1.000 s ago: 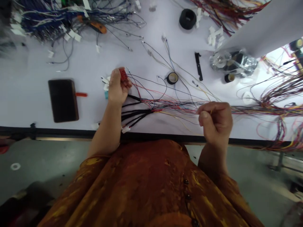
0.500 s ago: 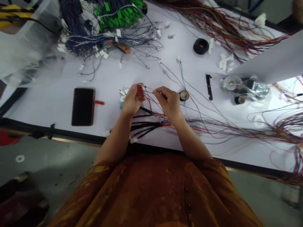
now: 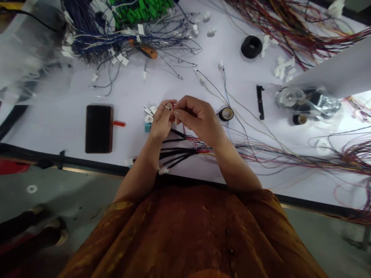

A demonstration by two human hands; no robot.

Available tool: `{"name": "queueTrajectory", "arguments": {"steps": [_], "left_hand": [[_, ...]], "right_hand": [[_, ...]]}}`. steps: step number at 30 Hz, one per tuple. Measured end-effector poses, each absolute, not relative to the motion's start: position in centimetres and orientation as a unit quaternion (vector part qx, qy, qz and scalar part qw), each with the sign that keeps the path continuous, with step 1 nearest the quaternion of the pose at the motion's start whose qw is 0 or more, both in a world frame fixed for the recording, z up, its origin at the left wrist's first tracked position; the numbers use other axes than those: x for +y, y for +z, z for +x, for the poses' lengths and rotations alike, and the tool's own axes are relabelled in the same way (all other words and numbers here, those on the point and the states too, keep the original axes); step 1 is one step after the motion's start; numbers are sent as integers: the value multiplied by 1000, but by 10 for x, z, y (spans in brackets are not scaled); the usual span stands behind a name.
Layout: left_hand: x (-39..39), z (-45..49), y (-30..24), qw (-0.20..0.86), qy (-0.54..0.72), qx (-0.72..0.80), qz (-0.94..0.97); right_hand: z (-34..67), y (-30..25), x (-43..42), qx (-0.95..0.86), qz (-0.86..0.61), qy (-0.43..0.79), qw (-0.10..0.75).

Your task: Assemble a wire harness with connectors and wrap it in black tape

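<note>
My left hand (image 3: 160,123) is closed around a small red connector (image 3: 172,103), of which only a sliver shows above the fingers. My right hand (image 3: 194,117) pinches a thin wire end right against that connector, so the two hands touch. A bundle of coloured wires (image 3: 261,154) runs from the hands off to the right across the white table (image 3: 58,127). Black sleeved wires (image 3: 174,150) fan out below my hands toward the table's front edge.
A dark phone (image 3: 99,128) with a red marker (image 3: 119,124) lies left of my hands. Small tape roll (image 3: 226,114), black tape ring (image 3: 251,46), black bar (image 3: 260,102) and a plastic bag of parts (image 3: 307,102) sit right. Blue wires and green connectors (image 3: 130,15) are piled at back.
My right hand came from the right side of the wire bundle up to the connector in my left hand and now presses close against it. The view tilted to show more of the table's back.
</note>
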State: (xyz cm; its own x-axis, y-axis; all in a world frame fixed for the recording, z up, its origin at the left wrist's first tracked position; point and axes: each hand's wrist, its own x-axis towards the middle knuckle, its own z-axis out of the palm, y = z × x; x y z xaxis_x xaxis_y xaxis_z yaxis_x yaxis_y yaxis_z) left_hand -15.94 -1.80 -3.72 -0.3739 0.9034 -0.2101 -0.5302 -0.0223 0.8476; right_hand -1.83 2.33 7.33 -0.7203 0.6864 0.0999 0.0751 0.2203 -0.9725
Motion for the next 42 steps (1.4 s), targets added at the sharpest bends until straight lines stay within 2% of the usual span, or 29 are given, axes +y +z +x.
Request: {"name": "queueTrajectory", "arguments": {"steps": [5,11,25,37,42], "left_hand": [[-19,-161,-33,518,691,459,207],[-20,-161,-29,516,692,454,221],[-24,-161,-22,522,670,472,238],[-25,-156,-30,503,659,488,273],[-25,-156,-41,448,641,495,380]], "right_hand": [[-9,52,23,-777,-384,400,298],[-12,42,24,-821,-437,294,220],[-13,37,31,-843,-409,309,161],[-21,23,25,-830,-416,315,199],[-17,18,26,-825,-415,325,204]]}}
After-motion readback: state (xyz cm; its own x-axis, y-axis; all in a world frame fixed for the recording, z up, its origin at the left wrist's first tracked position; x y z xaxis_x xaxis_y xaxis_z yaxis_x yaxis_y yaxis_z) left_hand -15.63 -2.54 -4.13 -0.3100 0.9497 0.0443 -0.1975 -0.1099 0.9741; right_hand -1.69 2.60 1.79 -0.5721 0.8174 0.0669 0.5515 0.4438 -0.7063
